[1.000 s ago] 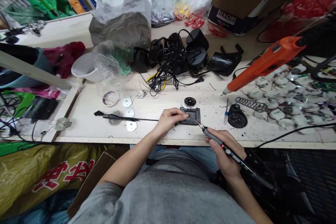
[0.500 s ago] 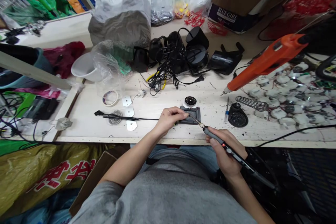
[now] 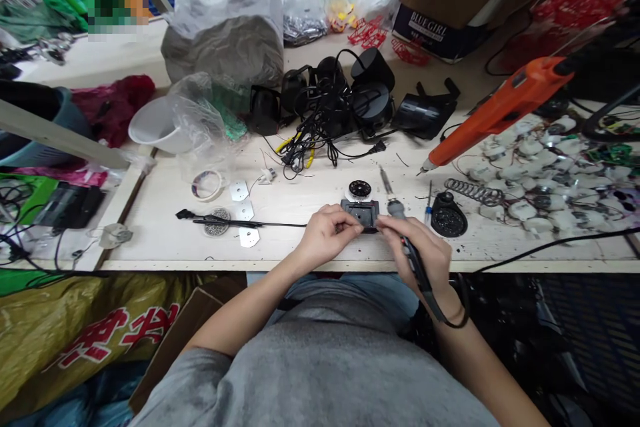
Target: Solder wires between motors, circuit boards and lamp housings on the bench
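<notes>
My right hand is wrapped around a soldering iron, whose tip now points up and away from me. Its fingertips reach the right edge of a small dark rectangular housing on the bench. At the housing's left front corner, my left hand is closed in a pinch; what lies between the fingertips is too small to make out. A black cable runs from the left towards this hand. Just behind the housing is a round part with a black face and white rim.
An orange electric screwdriver hangs at the right, above a black stand with a coil spring. White motor-like parts are heaped beyond. Black devices with tangled cords lie behind; metal plates and a tape roll are left.
The soldering iron's tip has lifted off the housing area and swung up and away. My right fingertips have come to the housing's right edge. My left hand stays close by, slightly right.
</notes>
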A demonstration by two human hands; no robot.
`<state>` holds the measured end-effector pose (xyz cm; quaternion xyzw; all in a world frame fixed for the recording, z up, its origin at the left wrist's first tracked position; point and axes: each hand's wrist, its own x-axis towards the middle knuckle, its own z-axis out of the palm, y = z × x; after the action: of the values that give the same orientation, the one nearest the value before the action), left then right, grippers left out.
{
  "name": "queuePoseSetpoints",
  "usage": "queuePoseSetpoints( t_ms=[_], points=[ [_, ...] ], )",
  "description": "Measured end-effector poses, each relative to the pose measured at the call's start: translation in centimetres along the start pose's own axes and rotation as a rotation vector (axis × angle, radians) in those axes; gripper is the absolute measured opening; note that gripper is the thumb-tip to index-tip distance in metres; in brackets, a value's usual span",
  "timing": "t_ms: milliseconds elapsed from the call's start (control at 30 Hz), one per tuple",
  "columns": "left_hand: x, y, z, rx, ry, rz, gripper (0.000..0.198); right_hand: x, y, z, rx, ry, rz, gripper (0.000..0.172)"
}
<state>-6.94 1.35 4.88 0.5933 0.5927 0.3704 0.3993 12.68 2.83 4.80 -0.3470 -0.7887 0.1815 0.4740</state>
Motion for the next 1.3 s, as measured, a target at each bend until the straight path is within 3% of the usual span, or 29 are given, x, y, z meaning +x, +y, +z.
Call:
queuePoseSetpoints(
  t_ms=[167,333,400,533,700,800,1067,1200,1300],
  points=[
    [-0.5,0.5,0.0,0.118,0.015,0.08,0.008,0.8,0.3,1.6,-0.033,-0.128,-0.118,0.029],
    [-0.6,0.1,-0.4,0.119,-0.005,0.083,0.009,0.5,0.9,2.1,-0.121,-0.165,-0.203,0.03],
    [-0.7,-0.3,-0.6,0.106,0.007,0.079,0.011,0.7,1.6,2.0,-0.201,-0.122,-0.215,0.03],
    [-0.8,-0.9,-1.1,0.059,0.022,0.05,0.011,0.4,2.6,0.9,-0.289,-0.008,-0.206,0.033],
    [-0.7,-0.9,-1.1,0.014,0.021,-0.004,0.005,-1.6,2.0,-0.8,-0.246,-0.085,-0.232,0.03],
    [-0.6,-0.5,-0.9,0.041,0.036,-0.002,0.005,-3.5,1.7,-1.9,-0.29,-0.061,-0.228,0.027],
    [0.4,1.8,-1.6,0.142,0.078,0.19,0.011,-9.0,4.4,-5.3,-0.697,0.186,-0.151,0.033],
    [1.8,3.2,-0.4,0.207,0.044,0.31,0.008,-8.8,6.8,-6.4,-0.842,0.2,-0.066,0.03],
    [2.8,3.4,1.4,0.328,-0.037,0.388,0.009,-7.2,8.5,-6.7,-0.811,0.185,0.01,0.039]
  ],
)
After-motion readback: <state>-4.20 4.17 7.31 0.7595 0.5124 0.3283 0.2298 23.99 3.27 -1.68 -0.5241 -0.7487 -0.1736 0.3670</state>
